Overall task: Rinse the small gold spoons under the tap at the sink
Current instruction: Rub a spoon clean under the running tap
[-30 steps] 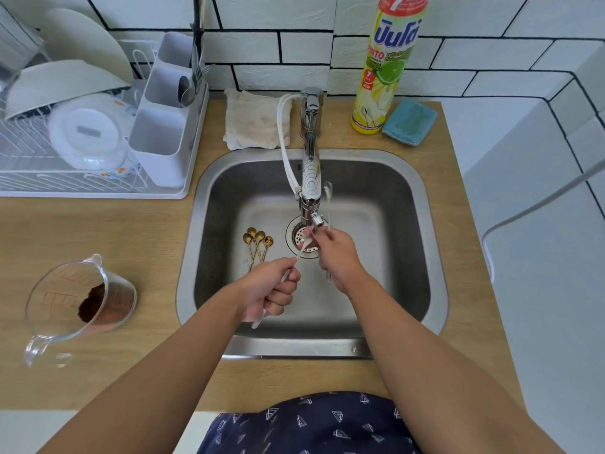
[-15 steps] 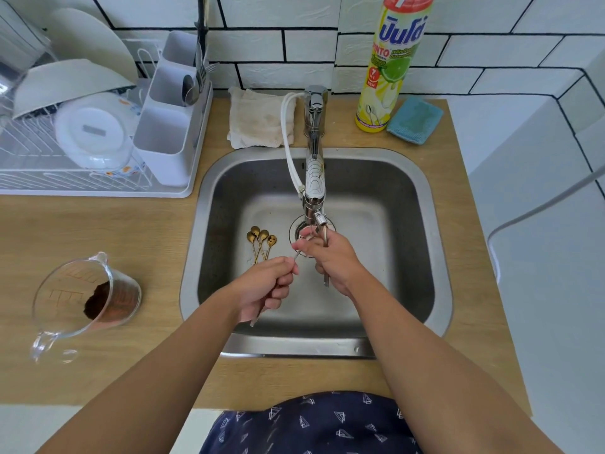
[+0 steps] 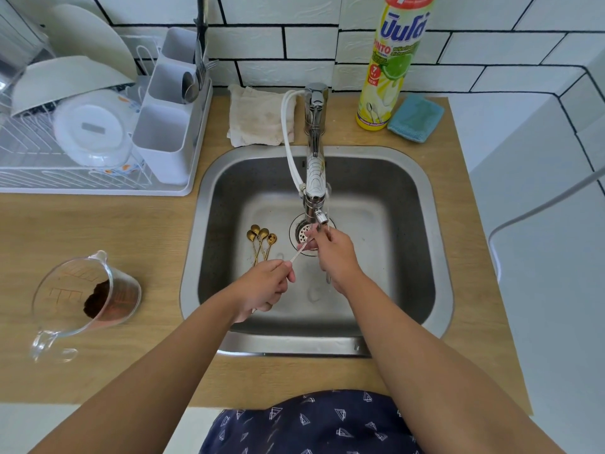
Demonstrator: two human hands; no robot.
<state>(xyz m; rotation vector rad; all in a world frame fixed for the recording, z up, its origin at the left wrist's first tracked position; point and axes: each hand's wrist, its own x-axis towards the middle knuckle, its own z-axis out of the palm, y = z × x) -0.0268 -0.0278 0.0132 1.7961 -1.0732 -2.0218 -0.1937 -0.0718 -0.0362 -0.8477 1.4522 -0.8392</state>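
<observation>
Bottle (image 3: pixel 393 67): yellow-green dish soap, red cap, stood upright at back of bench (image 3: pixel 98 224), right of tap (image 3: pixel 315 152). Blue Thai lettering noted on label; "PINTO" read beneath it, plus lime picture and red badge marked "7" and "NEW". Rest of print too small to be read.

Jug (image 3: pixel 86 296): clear glass measuring jug, left on bench, tilted as seen. Raised markings seen on wall, not legible. Dark brown powder held inside.

Rack (image 3: pixel 82 178): white dish rack, back left. Bowls, plates and a round white lid are stacked in it. Cutlery holder (image 3: pixel 167 126) w/ three compartments is set at its right end; a spoon and forks are stood in the rear ones, front one not seen into.

Cloth (image 3: pixel 258 116): cream, folded, behind sink (image 3: pixel 438 257). Sponge (image 3: pixel 415 117): blue, just beside bottle.

Spoons (image 3: pixel 260 242): small gold, abt. four, laid in a bunch on sink floor, left of drain (image 3: pixel 302 235), bowls pointed to the back.

Hands: left hand (image 3: pixel 265 288) is closed round a thin pale handle (image 3: pixel 296 255), held slanted up toward spout. Right hand (image 3: pixel 334 253) is kept under spout, fingers curled at the handle's far end; contact cannot be confirmed. Water is seen running below right hand.
</observation>
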